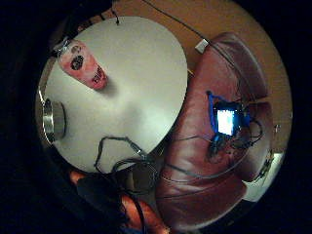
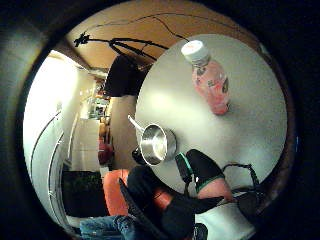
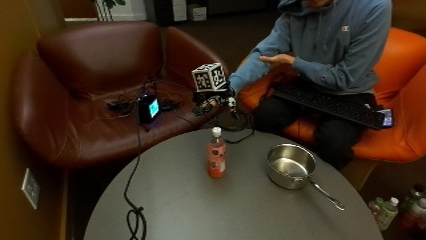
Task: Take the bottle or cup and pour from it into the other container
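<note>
Your gloved right hand (image 3: 216, 102) hovers in the air past the far edge of the round grey table (image 3: 253, 215), above the gap between table and brown leather armchair (image 3: 86, 90). It holds nothing; can't tell how far the fingers are spread, they're mostly hidden in the outside view. Your bare left hand (image 3: 276, 59) is up near your chest, touching none of the task items.

Pink bottle (image 3: 215, 154) with white cap stands upright on the table, near the far edge, just below the gloved hand and apart from it. Steel saucepan (image 3: 291, 165) sits to the side of the bottle, near but not touching, handle pointing toward the table edge; looks empty from the thumb side palm view.

A black cable (image 3: 133, 210) trails across the table. A small lit device (image 3: 148, 109) lies on the armchair seat among wires.
</note>
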